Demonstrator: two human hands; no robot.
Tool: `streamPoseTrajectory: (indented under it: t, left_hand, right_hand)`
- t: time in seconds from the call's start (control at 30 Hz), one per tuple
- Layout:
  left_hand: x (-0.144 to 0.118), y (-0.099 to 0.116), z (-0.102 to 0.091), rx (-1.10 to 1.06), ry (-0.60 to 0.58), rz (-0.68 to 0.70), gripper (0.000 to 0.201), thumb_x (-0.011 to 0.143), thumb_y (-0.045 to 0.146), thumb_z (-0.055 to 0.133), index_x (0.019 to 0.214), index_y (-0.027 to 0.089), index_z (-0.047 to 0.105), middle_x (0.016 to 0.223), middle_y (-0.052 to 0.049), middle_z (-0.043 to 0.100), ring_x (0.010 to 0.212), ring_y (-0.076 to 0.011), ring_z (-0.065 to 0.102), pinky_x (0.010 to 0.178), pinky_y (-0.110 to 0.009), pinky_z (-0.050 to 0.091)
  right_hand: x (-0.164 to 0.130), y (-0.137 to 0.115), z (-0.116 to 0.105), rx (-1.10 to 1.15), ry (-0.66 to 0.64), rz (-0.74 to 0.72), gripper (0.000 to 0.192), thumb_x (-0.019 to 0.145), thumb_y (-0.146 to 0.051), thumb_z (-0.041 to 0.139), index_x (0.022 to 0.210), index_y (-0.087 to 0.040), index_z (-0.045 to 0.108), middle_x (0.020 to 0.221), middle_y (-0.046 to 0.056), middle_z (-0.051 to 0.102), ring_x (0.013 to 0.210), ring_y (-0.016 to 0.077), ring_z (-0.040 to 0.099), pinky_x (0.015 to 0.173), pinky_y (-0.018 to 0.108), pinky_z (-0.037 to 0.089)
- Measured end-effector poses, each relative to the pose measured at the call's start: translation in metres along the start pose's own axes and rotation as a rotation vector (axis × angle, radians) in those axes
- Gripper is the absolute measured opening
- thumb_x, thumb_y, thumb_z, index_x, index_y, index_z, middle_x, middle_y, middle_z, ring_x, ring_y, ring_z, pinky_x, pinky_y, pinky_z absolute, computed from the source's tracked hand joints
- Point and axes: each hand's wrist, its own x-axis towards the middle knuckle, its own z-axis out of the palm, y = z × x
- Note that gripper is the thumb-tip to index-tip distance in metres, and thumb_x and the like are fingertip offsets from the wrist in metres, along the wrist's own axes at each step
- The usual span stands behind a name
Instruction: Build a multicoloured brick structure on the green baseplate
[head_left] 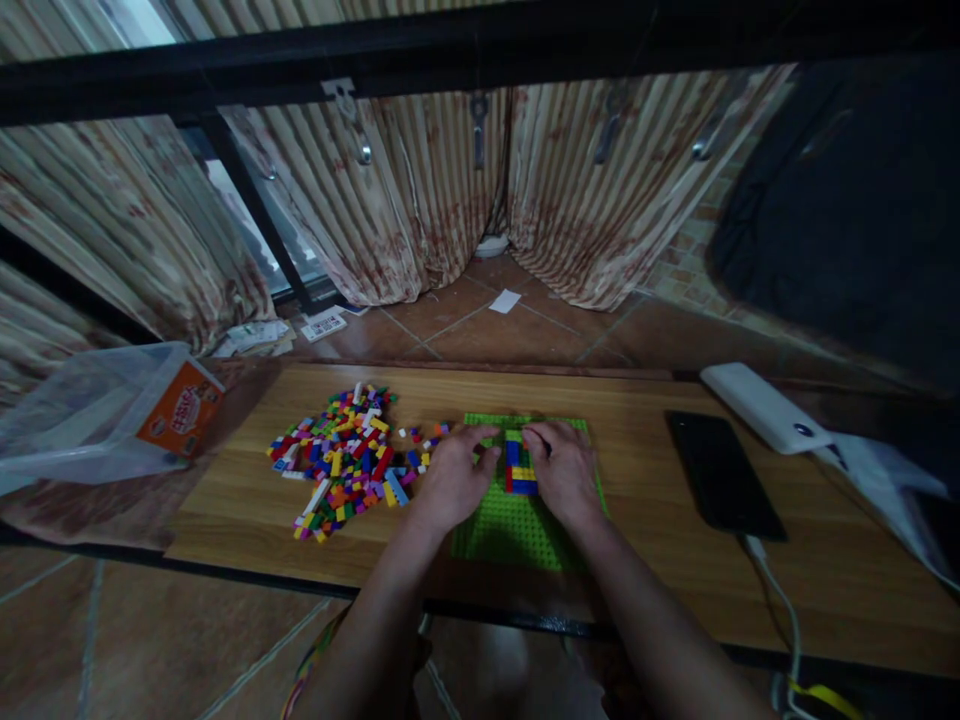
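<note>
I rest my left hand (452,478) and right hand (564,472) on a green baseplate (517,525) at mid-bench, fingers curled beside a small brick stack (520,462), gripping nothing I can see. Best press straight down, baseplate steadied.

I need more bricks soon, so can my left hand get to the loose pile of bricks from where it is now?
Probably yes. The left hand rests on the green baseplate, and the brick pile lies just to its left on the same wooden table, with only a few stray bricks between them.
</note>
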Motion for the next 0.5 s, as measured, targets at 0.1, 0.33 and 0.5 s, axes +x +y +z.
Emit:
streamPoseTrajectory:
  t: [0.1,0.33,0.5]
  left_hand:
    - [0.000,0.001,0.001,0.019,-0.020,0.015,0.032,0.087,0.018,0.054,0.115,0.016,0.068,0.107,-0.009,0.072,0.086,-0.0186,0.068,0.088,-0.034,0.054]
    - [0.005,-0.005,-0.005,0.012,0.017,-0.005,0.029,0.086,0.019,0.053,0.110,0.018,0.070,0.108,-0.008,0.073,0.085,-0.0184,0.068,0.086,-0.032,0.054]
    - [0.014,-0.035,-0.043,-0.005,0.168,-0.027,0.026,0.085,0.019,0.049,0.096,0.015,0.072,0.091,-0.005,0.075,0.085,-0.0184,0.069,0.082,-0.028,0.053]
  right_hand:
    - [0.002,0.004,-0.006,0.131,-0.025,0.013,0.043,0.097,-0.043,0.036,0.102,-0.021,0.072,0.102,0.010,0.071,0.102,0.0248,0.060,0.093,0.042,0.043]
    - [0.004,0.003,-0.027,0.255,0.053,0.078,0.049,0.096,-0.050,0.034,0.108,-0.019,0.070,0.108,0.011,0.071,0.102,0.0244,0.063,0.093,0.040,0.046]
    - [0.003,-0.001,-0.033,0.251,0.082,0.075,0.048,0.095,-0.050,0.037,0.107,-0.017,0.070,0.110,0.012,0.070,0.105,0.0243,0.062,0.095,0.040,0.046]
